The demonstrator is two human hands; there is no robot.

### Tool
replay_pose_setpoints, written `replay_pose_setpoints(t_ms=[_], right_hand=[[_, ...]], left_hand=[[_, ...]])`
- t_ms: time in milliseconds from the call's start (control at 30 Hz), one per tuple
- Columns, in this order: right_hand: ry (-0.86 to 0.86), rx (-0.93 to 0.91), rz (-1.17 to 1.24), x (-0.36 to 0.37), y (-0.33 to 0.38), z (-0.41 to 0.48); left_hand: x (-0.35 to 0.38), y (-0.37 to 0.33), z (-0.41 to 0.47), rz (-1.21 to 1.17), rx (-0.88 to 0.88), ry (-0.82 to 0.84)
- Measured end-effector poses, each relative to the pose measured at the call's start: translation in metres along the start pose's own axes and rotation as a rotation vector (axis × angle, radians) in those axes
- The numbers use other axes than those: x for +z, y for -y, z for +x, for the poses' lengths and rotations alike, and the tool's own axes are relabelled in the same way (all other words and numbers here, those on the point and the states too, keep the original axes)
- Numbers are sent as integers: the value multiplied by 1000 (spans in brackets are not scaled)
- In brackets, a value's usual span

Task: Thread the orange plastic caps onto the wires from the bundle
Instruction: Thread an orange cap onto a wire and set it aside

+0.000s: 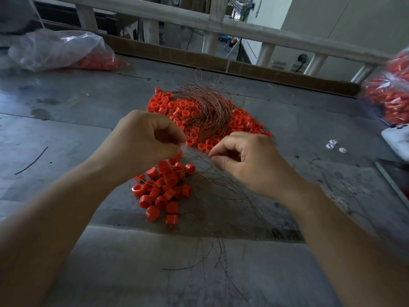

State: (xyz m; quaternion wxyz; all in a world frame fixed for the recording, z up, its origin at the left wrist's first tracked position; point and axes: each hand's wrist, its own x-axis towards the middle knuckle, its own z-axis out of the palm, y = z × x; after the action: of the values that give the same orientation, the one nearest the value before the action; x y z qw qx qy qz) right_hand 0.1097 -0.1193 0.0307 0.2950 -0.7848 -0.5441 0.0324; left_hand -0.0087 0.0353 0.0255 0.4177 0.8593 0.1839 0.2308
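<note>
1. The left hand (143, 138) is at the centre of the frame, fingers curled in. Its thumb and fingertips pinch a thin wire (197, 153).
2. The right hand (247, 160) is just right of centre, also curled. Its thumb and forefinger pinch the same wire, which runs across the short gap between the two hands.
3. An orange cap (179, 155) sits right at the left fingertips; I cannot tell whether it is held or already on the wire.
4. The bundle of wires (205, 107) lies above the hands, on top of a big heap of caps (163, 105).
5. A smaller heap of caps (163, 189) lies below the left hand, with loose strands (223, 196) fanning toward the bottom of the frame.
6. Everything rests on a grey table (66, 103).
7. A clear bag of caps (57, 49) lies in the upper left, and another bag (389, 94) at the right edge.
8. Small white bits (332, 144) lie right of the right hand, near a white object (396, 138) at the edge.
</note>
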Motion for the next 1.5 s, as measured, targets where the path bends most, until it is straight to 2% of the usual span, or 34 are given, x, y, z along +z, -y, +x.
replay_pose_setpoints(t_ms=[167, 267, 367, 500, 733, 900, 1333, 1500], right_hand=[[57, 20, -56, 2, -3, 0], [69, 32, -72, 2, -5, 1], [65, 44, -58, 1, -6, 0], [-79, 52, -17, -2, -7, 2], [-383, 99, 28, -12, -11, 3], [-485, 114, 41, -15, -15, 4], [-532, 93, 93, -20, -21, 5], [-551, 94, 89, -21, -23, 5]], left_hand=[[1, 2, 2, -10, -18, 47], [2, 6, 5, -36, -49, -10], [3, 13, 11, 83, -40, -96], [9, 26, 23, 288, -12, -140], [27, 37, 38, 439, 20, -1], [27, 37, 39, 461, 73, -27], [16, 31, 35, 384, 64, -140], [17, 21, 31, 304, 87, -93]])
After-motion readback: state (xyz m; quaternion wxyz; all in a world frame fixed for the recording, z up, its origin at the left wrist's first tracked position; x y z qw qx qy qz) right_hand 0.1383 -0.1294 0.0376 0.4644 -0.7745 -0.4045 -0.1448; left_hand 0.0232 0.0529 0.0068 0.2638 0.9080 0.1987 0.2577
